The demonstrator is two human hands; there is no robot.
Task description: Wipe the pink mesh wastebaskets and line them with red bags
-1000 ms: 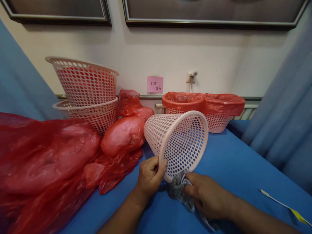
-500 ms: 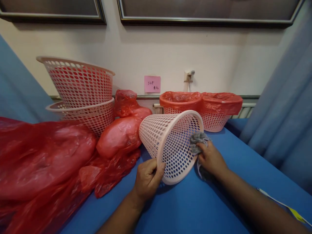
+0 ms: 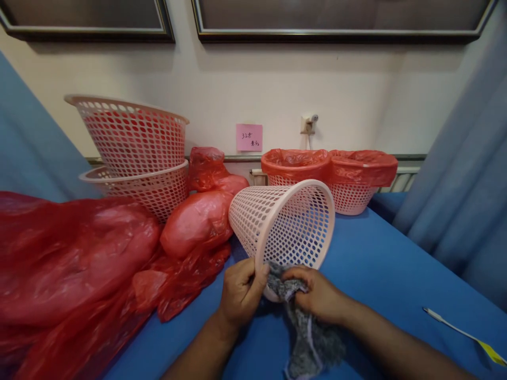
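A pale pink perforated plastic basket (image 3: 253, 211) lies tipped on its side, its open mouth facing me and to the right. My left hand (image 3: 241, 293) is closed on the lower left of its rim, thumb on the inner side. In my right hand (image 3: 317, 293) is a bunched grey cloth (image 3: 312, 343), pressed against the bottom of the rim close to my left thumb. The loose end of the cloth hangs down toward the blue surface (image 3: 372, 253). Part of the lower rim is hidden behind the cloth and fingers.
Red plastic bags (image 3: 79, 253) fill the left side. Behind them two pink baskets (image 3: 134, 140) are stacked. Two baskets lined with red bags (image 3: 350, 198) stand at the back right. A white cable (image 3: 451, 324) with a yellow tag lies at right. Blue curtains (image 3: 459, 184) hang at the side.
My right hand has moved the cloth from the right side of the rim down and left to its bottom. My left hand keeps its hold, and the basket has barely moved.
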